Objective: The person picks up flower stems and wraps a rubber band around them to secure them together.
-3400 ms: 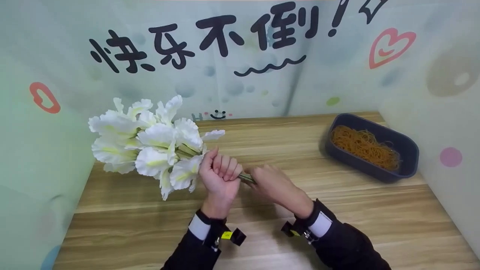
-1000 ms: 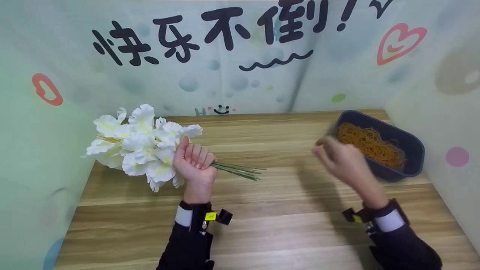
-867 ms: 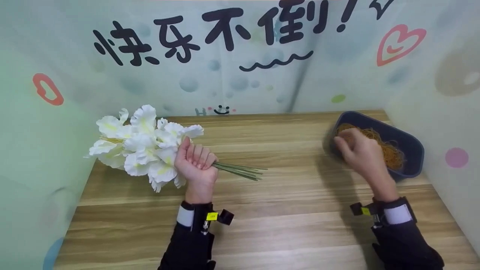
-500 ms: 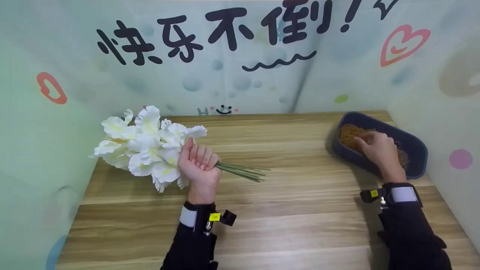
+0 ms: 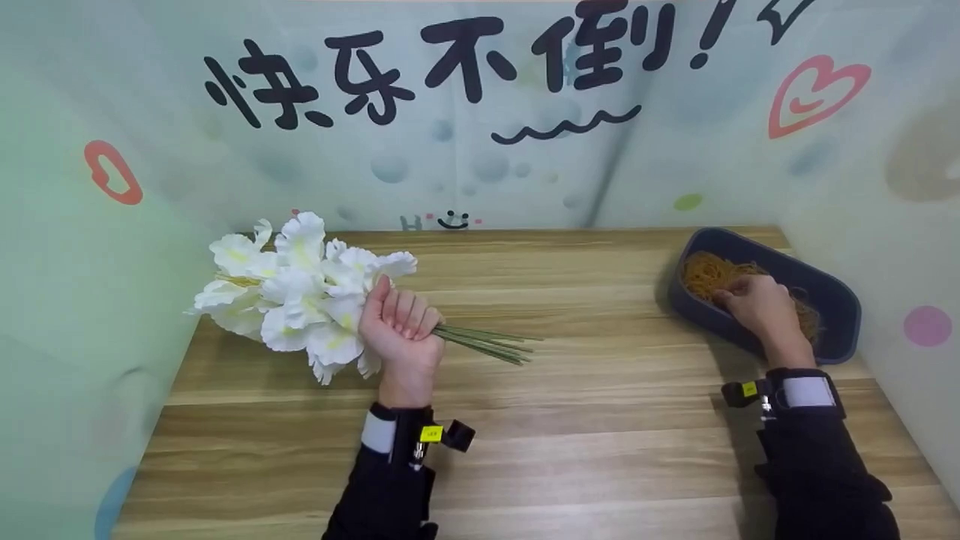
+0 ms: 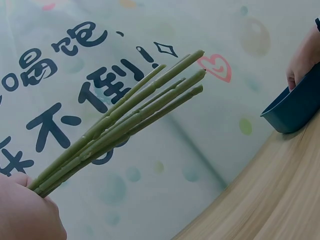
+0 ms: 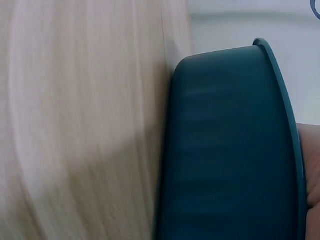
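My left hand (image 5: pixel 403 322) grips the stems of a bunch of white artificial flowers (image 5: pixel 300 292) with yellow centres. The blooms lie to the left of the fist. Several green stems (image 6: pixel 120 125) stick out past it to the right. My right hand (image 5: pixel 761 304) reaches into a dark blue bin (image 5: pixel 846 315) at the back right. Its thumb and fingers come together on the pile of tan rubber bands (image 5: pixel 703 276); how many are pinched is hidden. In the right wrist view the bin's wall (image 7: pixel 230 145) covers most of the hand.
Both hands are over a wood-grain table (image 5: pixel 570 420). A pale printed backdrop (image 5: pixel 480 165) closes off the back and both sides. The bin stands near the right wall, and the blooms reach close to the left one.
My right hand has let go of the stems, moved right and gone down into the bin, its fingertips drawing together on the rubber bands. My left hand shifted left, then stayed nearly still with the flowers.
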Demonstrator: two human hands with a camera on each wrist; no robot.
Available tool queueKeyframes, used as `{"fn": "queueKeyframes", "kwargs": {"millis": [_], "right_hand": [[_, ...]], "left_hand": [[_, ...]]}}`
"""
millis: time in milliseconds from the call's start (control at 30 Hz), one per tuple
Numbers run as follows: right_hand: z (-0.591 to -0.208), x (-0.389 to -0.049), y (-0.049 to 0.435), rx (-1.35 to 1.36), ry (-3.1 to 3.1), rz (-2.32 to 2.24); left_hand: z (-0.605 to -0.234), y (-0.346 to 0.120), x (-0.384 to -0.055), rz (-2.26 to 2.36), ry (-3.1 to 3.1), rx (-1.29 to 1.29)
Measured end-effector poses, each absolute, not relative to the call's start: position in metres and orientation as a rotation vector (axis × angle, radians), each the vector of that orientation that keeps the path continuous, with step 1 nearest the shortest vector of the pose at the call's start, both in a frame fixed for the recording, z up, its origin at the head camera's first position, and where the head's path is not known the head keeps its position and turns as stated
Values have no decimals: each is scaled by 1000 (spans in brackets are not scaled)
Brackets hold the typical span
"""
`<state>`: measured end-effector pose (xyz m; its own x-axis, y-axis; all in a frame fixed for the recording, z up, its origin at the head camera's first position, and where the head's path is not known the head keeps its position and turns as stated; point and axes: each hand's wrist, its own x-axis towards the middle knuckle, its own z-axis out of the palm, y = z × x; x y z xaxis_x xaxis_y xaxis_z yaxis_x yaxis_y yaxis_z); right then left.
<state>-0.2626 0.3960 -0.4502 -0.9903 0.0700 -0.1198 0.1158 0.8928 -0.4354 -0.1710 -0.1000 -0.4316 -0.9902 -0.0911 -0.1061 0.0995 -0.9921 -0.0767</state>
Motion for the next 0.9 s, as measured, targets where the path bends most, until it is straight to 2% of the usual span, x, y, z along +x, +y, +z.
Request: {"fn": "queueKeyframes", "kwargs": {"millis": [567, 900], "right_hand": [[-455, -255, 393, 193, 3166, -869], [-444, -243, 390, 338, 3210, -977]], "left_hand": [[-445, -100, -177, -3057, 154, 192], [-453, -100, -180, -3048, 88, 243]]}}
